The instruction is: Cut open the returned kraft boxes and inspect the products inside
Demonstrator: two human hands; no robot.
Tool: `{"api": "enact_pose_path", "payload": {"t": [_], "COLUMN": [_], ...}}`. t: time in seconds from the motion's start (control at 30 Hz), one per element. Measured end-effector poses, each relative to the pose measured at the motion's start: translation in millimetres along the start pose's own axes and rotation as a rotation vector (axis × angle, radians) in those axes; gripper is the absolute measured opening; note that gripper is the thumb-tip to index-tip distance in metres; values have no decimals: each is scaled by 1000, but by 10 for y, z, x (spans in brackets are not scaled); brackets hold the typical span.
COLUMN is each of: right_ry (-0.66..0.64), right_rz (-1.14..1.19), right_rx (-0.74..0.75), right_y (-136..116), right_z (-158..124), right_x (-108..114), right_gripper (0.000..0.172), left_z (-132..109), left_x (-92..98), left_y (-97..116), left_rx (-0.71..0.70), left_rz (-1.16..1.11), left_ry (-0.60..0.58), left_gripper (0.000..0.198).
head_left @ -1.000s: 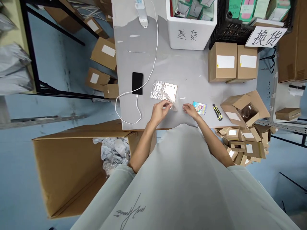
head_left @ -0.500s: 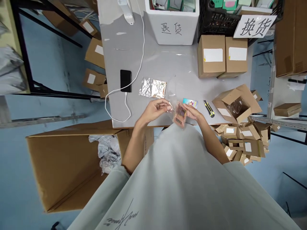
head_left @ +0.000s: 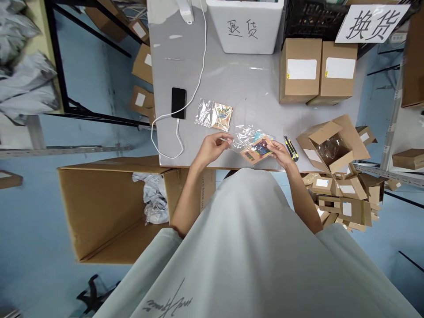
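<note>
My left hand (head_left: 212, 147) pinches the edge of a clear plastic sleeve (head_left: 243, 136) just above the grey table (head_left: 232, 84) near its front edge. My right hand (head_left: 280, 152) grips a colourful card (head_left: 256, 151) whose end sits at the sleeve's mouth. A second card in a crinkled clear sleeve (head_left: 215, 115) lies flat on the table just beyond my left hand.
A black phone (head_left: 178, 102) on a white cable lies to the left. A yellow-black utility knife (head_left: 290, 148) is right of my hand. Two labelled cartons (head_left: 318, 70), a white bin (head_left: 247, 26), an open small box (head_left: 333, 143) and a large floor carton (head_left: 109, 207) surround.
My hands lifted the sleeve and card off the table. The card has turned from upright to lying sideways, between the two hands.
</note>
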State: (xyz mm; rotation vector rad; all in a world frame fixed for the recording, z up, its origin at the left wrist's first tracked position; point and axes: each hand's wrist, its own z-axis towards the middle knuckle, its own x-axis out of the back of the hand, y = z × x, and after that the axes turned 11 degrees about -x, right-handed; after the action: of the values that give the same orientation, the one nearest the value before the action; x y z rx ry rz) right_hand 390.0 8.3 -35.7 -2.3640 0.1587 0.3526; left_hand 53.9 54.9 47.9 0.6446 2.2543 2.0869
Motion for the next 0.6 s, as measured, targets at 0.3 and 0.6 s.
{"api": "enact_pose_path", "payload": {"t": [0.3,0.6], "right_ry": [126,273], "right_rz": [-89,-304], "right_rx": [76,106], "right_y": [53,-135], "right_z": [145,-151], "right_x": [22,-487], "right_gripper": [66,62], "left_z": [42,20], "left_x": [-304,-775], "left_y": [93,-43], "left_rx": [39,-8], "left_rz": [-3,214], "left_ry": [-185,-44], "left_gripper": [77,26]}}
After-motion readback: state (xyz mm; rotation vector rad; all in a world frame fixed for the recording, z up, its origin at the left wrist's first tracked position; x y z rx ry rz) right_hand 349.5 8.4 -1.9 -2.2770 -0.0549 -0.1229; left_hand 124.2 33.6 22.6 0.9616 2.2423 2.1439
